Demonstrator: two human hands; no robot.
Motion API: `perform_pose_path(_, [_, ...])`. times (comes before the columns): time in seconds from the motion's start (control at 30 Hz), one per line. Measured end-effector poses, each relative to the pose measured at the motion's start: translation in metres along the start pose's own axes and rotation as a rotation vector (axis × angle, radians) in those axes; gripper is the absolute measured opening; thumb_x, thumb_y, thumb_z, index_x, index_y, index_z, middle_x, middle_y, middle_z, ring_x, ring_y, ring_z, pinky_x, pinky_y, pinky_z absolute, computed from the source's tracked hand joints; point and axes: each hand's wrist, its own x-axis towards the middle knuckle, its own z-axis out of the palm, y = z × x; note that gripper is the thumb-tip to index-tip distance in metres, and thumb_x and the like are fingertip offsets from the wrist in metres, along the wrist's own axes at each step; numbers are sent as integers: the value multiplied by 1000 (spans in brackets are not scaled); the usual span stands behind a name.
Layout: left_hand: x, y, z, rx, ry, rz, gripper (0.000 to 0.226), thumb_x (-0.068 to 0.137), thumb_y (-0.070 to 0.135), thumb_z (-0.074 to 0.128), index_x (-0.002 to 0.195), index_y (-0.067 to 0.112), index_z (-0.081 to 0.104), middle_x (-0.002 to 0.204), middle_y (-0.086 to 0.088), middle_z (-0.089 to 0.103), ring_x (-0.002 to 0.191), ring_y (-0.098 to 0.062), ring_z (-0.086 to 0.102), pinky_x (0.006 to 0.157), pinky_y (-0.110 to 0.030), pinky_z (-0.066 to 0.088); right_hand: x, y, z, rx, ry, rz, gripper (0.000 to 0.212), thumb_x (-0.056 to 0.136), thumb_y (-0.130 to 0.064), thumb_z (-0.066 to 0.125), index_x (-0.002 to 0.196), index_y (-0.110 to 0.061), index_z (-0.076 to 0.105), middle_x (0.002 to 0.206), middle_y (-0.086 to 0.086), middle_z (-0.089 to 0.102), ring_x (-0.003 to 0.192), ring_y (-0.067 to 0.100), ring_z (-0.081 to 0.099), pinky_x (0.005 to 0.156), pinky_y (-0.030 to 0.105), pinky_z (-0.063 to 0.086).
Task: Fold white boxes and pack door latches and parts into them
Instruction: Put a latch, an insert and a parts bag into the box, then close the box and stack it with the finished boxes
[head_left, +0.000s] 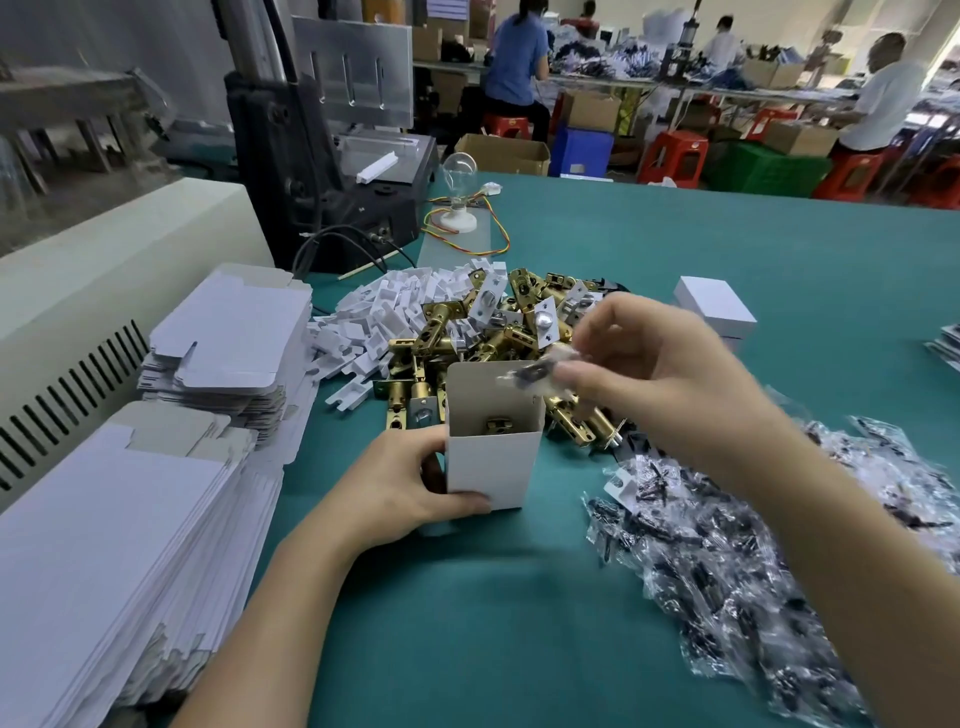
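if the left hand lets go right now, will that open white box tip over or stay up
Probably stays up: the open white box stands upright, seemingly on the green table, and a brass latch already inside should weigh it down. Its thin card walls likely flex, so a nudge from the right hand dropping the small bag could tip it.

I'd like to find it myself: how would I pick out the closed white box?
Start at the green table, then the heap of brass latches. Just right of it stands a small white box, the only one closed.
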Motion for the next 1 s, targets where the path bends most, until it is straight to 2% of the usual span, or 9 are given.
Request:
perform_pose_path(0.07, [0, 0, 0, 0, 2, 4, 50, 65, 55, 89, 112, 52, 73, 101, 9, 79, 96, -30, 72, 87, -50, 60, 2, -3, 19, -163, 58, -69, 17, 89, -19, 80, 88, -19, 63, 77, -3, 73, 68, 18, 68, 67, 34, 57])
perform_pose_path(0.17, [0, 1, 0, 15, 9, 11, 48, 66, 58, 87, 111, 51, 71, 99, 11, 78, 90, -28, 70, 85, -50, 60, 5, -6, 44, -615, 118, -180, 13, 92, -33, 74, 92, -28, 62, 78, -13, 69, 75, 18, 63, 67, 34, 51])
perform_pose_path(0.27, [-1, 5, 0, 32, 40, 9, 46, 66, 61, 84, 108, 52, 67, 95, 13, 75, 83, -23, 67, 81, -49, 59, 12, -8, 60, -759, 44, -196, 9, 95, -37, 67, 102, -32, 64, 90, -10, 74, 88, 18, 68, 74, 35, 54])
perform_pose_path(0.4, [-2, 10, -3, 86, 179, 92, 57, 68, 71, 78, 112, 38, 63, 95, 15, 74, 87, -10, 66, 79, -36, 55, 19, 0, 64, -551, -41, -138, 16, 96, -29, 66, 111, -33, 73, 99, -14, 77, 89, 3, 69, 82, 33, 56])
perform_pose_path(0.5, [-1, 12, -6, 55, 367, 156, 59, 73, 68, 75, 124, 48, 55, 98, 22, 74, 95, -4, 68, 76, -20, 47, 18, 18, 58, -358, 300, -222, 17, 95, -15, 67, 105, -27, 73, 96, -16, 74, 68, 2, 62, 68, 24, 50])
perform_pose_path(0.6, [0, 14, -5, -24, 473, 148, 65, 77, 58, 77, 134, 57, 46, 104, 28, 74, 101, 2, 69, 79, -12, 47, 14, 42, 57, -219, 491, -103, 15, 93, -12, 70, 102, -24, 66, 99, -11, 65, 76, 9, 60, 68, 21, 47])
perform_pose_path(0.7, [1, 16, -1, -54, 477, 169, 60, 81, 51, 77, 135, 60, 51, 106, 28, 74, 98, 1, 72, 79, -9, 50, 11, 61, 70, -9, 393, 63, 17, 94, -16, 74, 105, -23, 63, 98, -11, 67, 82, 2, 63, 70, 13, 48])
perform_pose_path(0.9, [0, 14, -1, -68, 464, 166, 54, 89, 32, 82, 133, 58, 64, 114, 29, 72, 109, -1, 70, 84, -18, 56, 13, 72, 80, 92, 345, -12, 11, 96, -14, 71, 104, -21, 69, 98, -8, 70, 89, 6, 66, 70, 14, 51])
perform_pose_path(1.0, [1, 18, -1, -110, 460, 168, 37, 91, 36, 77, 124, 53, 70, 112, 25, 74, 105, -3, 70, 83, -15, 54, 12, 78, 83, 81, 293, -44, 4, 99, -16, 67, 99, -19, 68, 94, -10, 69, 92, 11, 67, 75, 20, 52])
